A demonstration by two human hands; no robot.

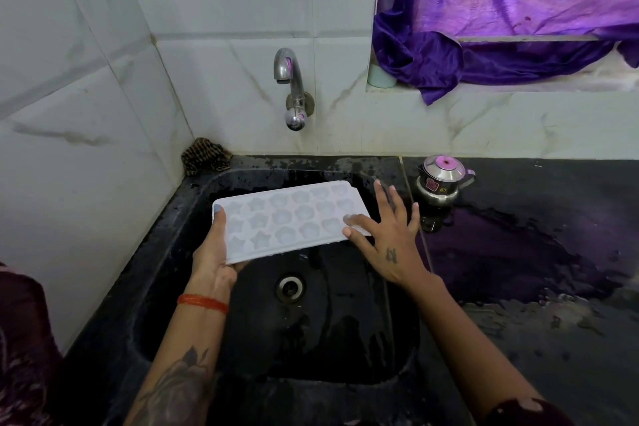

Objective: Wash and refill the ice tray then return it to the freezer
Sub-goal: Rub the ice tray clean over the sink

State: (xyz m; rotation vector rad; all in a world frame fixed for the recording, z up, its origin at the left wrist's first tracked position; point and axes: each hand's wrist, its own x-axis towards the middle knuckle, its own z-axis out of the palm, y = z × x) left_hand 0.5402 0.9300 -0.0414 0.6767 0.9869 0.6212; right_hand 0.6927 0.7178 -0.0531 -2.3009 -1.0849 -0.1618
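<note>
Presently: white ice tray [288, 220] over black sink [193, 190], gripped by left hand [214, 252]; right hand [387, 239] fingers spread wide, thumb touching tray; tap [288, 73] dry, washing apparently unstarted.

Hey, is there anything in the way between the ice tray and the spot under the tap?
Nothing visible. The left hand holds the tray over the sink, the right hand resting open on its right end. The tap sits above and behind, with open space under its spout. No water is running.
</note>
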